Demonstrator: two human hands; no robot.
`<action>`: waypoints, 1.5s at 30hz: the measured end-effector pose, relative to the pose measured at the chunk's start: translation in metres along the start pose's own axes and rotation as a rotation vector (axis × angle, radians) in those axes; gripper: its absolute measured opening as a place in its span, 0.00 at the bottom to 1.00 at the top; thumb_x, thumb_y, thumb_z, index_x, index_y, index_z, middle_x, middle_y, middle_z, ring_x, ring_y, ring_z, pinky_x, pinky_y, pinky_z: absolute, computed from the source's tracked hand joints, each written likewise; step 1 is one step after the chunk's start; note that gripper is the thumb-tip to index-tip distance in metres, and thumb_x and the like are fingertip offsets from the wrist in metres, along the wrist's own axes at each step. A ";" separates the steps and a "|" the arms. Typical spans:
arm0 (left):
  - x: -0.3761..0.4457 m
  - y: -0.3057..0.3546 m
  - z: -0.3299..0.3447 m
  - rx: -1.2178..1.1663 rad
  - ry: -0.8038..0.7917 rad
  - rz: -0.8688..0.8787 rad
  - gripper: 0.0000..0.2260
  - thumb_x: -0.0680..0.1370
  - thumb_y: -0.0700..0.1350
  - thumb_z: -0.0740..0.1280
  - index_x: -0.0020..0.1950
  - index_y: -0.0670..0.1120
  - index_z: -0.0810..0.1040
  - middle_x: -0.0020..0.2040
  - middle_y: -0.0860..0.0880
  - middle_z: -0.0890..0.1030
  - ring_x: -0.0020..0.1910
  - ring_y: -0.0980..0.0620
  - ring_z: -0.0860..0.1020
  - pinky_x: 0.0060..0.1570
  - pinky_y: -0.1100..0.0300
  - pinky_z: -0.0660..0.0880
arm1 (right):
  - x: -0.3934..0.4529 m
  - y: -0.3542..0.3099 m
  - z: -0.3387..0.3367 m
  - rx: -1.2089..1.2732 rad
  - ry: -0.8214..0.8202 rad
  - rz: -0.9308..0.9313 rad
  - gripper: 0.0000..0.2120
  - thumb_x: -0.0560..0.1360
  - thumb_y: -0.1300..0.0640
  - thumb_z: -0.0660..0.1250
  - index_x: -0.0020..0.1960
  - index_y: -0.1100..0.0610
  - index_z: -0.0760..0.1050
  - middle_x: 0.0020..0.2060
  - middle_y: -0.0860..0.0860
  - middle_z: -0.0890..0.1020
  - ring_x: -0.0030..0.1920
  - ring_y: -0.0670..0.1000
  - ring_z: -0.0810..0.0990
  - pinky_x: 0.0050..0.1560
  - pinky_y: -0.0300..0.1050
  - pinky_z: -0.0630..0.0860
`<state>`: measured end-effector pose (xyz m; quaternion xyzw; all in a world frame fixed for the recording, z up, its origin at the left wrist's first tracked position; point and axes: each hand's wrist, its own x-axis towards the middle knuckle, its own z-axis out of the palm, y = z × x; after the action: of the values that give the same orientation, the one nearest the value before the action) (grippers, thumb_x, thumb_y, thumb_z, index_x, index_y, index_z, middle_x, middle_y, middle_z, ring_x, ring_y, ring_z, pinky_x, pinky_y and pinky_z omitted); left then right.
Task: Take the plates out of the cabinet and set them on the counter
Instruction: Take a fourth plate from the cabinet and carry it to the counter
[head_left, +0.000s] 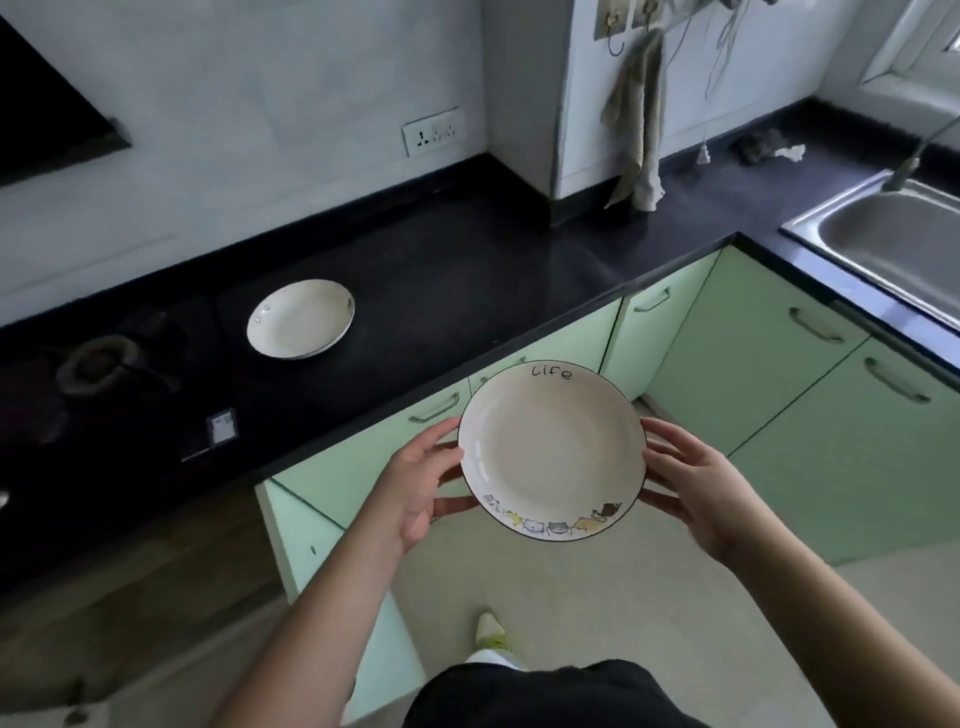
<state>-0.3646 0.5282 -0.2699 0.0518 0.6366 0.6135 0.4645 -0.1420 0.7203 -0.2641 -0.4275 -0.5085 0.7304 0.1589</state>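
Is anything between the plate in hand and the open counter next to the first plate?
Nothing visible blocks it. The held plate, gripped by the left hand and right hand, is off the counter edge; bare counter lies right of the set-down plate.

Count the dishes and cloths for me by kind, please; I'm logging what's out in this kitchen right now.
Plates: 2, the held plate between the left hand and right hand, and the plate on the counter
Hanging cloths: 1, the towel on the wall hook
Total: 3
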 end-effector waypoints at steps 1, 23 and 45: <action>0.008 0.007 -0.007 -0.001 0.002 0.004 0.16 0.78 0.38 0.66 0.59 0.56 0.81 0.45 0.50 0.86 0.45 0.54 0.84 0.38 0.50 0.81 | 0.011 -0.006 0.008 -0.008 -0.008 0.008 0.15 0.79 0.64 0.63 0.56 0.46 0.80 0.50 0.47 0.86 0.47 0.48 0.85 0.38 0.41 0.81; 0.185 0.083 -0.010 -0.079 0.219 0.026 0.17 0.79 0.37 0.65 0.65 0.53 0.78 0.58 0.49 0.83 0.55 0.49 0.83 0.38 0.52 0.81 | 0.248 -0.092 0.052 -0.142 -0.204 0.067 0.15 0.80 0.62 0.62 0.54 0.43 0.80 0.49 0.45 0.86 0.47 0.49 0.85 0.40 0.43 0.82; 0.283 0.127 -0.020 -0.197 0.368 -0.039 0.19 0.79 0.40 0.65 0.69 0.54 0.74 0.62 0.50 0.81 0.60 0.50 0.79 0.42 0.50 0.82 | 0.415 -0.141 0.115 -0.364 -0.283 0.070 0.13 0.78 0.64 0.65 0.54 0.48 0.80 0.46 0.48 0.86 0.45 0.49 0.86 0.36 0.41 0.81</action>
<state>-0.6012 0.7238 -0.3173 -0.1191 0.6484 0.6628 0.3550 -0.5035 0.9882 -0.3190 -0.3599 -0.6339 0.6843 -0.0193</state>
